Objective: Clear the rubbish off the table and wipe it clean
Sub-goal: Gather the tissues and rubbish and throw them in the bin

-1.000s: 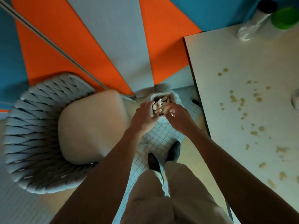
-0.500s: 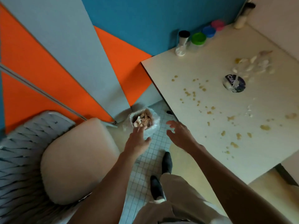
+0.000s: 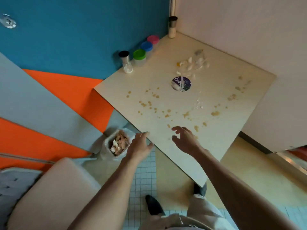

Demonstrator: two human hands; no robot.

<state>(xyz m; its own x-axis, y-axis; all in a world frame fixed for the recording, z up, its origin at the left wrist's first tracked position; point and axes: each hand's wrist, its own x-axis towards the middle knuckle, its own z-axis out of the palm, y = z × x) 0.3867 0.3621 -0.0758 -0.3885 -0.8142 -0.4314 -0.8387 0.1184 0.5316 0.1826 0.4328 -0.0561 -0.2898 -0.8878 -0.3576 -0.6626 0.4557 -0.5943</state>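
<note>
Both hands had left the bin [image 3: 118, 144] on the floor by the table's near-left edge and come up empty. The left hand [image 3: 139, 146], fingers straight, reached that edge; the right hand [image 3: 186, 140], fingers loosely spread, was over the table [image 3: 224, 90]. Brown spills [image 3: 154, 105] dotted the middle; white scraps [image 3: 194, 63] and a purple lid [image 3: 181, 83] lay toward the far edge.

One legible marking: white letters "Cla" on the purple round lid [image 3: 181, 83] lying on the table [image 3: 232, 90]. A white plastic fork [image 3: 182, 82] covers the remainder.
</note>
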